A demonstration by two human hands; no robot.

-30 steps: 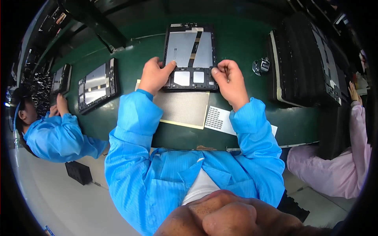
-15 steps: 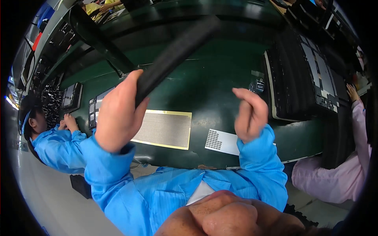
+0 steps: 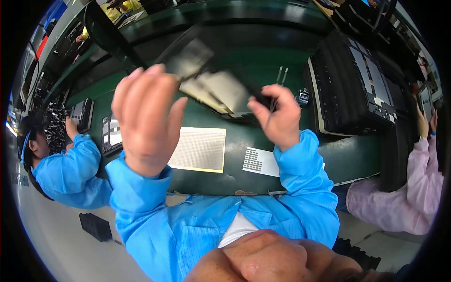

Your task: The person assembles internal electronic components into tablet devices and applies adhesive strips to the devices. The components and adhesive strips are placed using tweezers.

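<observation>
My left hand [image 3: 145,115] is raised at the left, its fingers stretched up and its thumb apart. Beside its fingertips a black-framed flat panel [image 3: 230,89] with pale silvery sections is in the air, blurred by motion. Whether the left fingers still touch it cannot be made out. My right hand [image 3: 279,115] is closed at the panel's right end, with thin tweezers [image 3: 283,73] sticking up from the fingers. Under the hands lie a yellow-edged sheet [image 3: 199,150] with a fine grid and a white sheet [image 3: 268,163] bearing small dark rectangles.
A tall stack of black panels [image 3: 347,89] stands at the right, beside a small counter [image 3: 303,97]. Another panel [image 3: 111,134] lies left of the gridded sheet. A co-worker in blue [image 3: 70,169] sits at the left, one in pink [image 3: 399,202] at the right.
The panel has turned from edge-on to showing its pale face and has swung to the right. My left fingers have straightened; my right hand has moved up to its right end.
</observation>
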